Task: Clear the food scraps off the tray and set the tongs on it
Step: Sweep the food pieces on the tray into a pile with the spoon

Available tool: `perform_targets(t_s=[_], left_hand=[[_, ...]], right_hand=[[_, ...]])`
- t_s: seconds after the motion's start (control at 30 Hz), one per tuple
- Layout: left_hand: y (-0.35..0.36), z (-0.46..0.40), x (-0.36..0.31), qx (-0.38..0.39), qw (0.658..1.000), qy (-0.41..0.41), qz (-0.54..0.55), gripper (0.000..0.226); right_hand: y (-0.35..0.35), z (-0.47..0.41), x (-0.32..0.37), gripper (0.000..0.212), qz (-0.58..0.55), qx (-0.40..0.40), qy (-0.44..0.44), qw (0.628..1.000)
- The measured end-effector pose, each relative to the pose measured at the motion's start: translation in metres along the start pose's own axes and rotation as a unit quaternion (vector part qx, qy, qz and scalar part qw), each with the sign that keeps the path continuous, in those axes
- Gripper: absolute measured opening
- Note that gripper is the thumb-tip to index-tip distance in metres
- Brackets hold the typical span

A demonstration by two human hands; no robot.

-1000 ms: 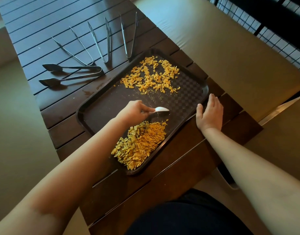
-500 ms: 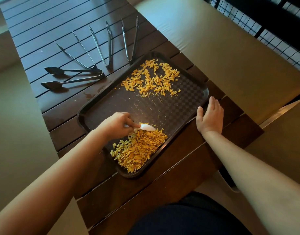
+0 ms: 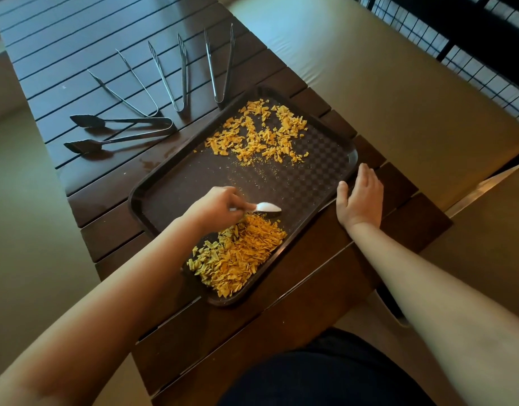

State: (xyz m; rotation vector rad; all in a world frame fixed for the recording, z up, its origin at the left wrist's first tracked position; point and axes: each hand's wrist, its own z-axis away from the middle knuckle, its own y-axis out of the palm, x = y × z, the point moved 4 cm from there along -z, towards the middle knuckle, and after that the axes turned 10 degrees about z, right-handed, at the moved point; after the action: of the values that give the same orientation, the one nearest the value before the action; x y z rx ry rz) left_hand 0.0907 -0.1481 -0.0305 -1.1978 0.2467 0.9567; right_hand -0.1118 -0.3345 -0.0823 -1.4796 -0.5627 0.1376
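Left hand (image 3: 220,205) pinches white spoon (image 3: 267,207) above near scrap pile (image 3: 237,259); right hand (image 3: 359,197) flat, fingers straight, steadying tray (image 3: 152,189) edge on bench (image 3: 106,230). Far scraps (image 3: 258,133) loose, light, brittle: sweep, not pick. Tongs (image 3: 120,131) off-tray, stiff, likely slippery: grasp mid-arms

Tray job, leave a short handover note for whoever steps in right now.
Left hand grips a white spoon at the near scrap pile. Right hand lies flat against the tray edge, steadying it.
Done: part of the scraps gathered at the near corner.
Left: far scraps not yet swept; nothing is off the tray. Four tongs lie on the table beyond it, untouched.
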Motion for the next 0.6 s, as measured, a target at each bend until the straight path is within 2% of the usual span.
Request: perform_targets(t_s=[0.1,0.17,0.23,0.33,0.43,0.53,0.6], left_hand=[[0.002,0.008,-0.004,0.040,0.998,0.036,-0.011,0.021],[0.000,0.007,-0.006,0.032,0.999,0.036,0.005,0.022],[-0.006,0.001,-0.008,-0.021,0.998,0.017,0.049,0.024],[-0.017,-0.015,-0.009,-0.140,0.985,-0.022,0.097,0.026],[-0.030,-0.029,0.000,-0.253,0.944,-0.093,0.189,0.028],[-0.035,-0.035,0.015,-0.305,0.902,-0.168,0.257,0.036],[-0.034,-0.038,0.020,-0.303,0.894,-0.191,0.270,0.038]], right_hand=[[0.001,0.001,0.000,0.071,0.001,0.005,0.003,1.000],[0.002,0.001,-0.001,0.071,0.002,0.005,0.004,1.000],[0.002,0.000,-0.001,0.071,0.002,0.005,0.004,1.000],[0.001,-0.001,0.000,0.071,0.004,0.007,0.004,1.000],[0.002,0.000,-0.001,0.071,0.006,0.007,0.006,1.000],[0.003,0.001,-0.002,0.071,0.005,0.009,0.006,1.000],[0.003,0.000,-0.001,0.071,0.004,0.010,0.005,1.000]])
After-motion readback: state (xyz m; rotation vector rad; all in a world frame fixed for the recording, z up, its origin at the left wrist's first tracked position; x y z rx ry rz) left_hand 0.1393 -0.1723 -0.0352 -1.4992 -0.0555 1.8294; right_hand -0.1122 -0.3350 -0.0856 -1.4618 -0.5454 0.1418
